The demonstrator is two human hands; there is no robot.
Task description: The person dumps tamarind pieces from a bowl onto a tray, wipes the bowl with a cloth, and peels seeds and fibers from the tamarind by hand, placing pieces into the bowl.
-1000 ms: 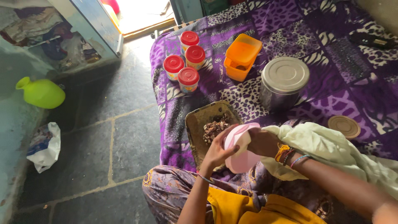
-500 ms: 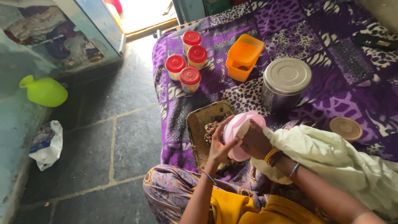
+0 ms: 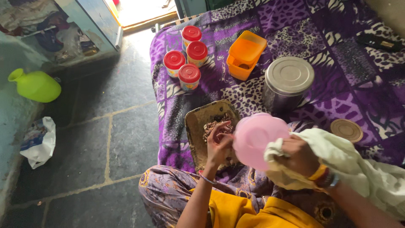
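Purple animal-print blanket covers the bed, stone floor to the side with a green jug and a white bag. On the blanket: round steel tin with lid on, open orange box, three red-lidded jars close together, a tan lid lying flat. Brown tray of dark bits sits just under the hands. Pink plastic lid, round and smooth, held up over the tray; left hand fingers curled on its edge. Right hand clenched around a pale crumpled cloth, pressing it against the lid
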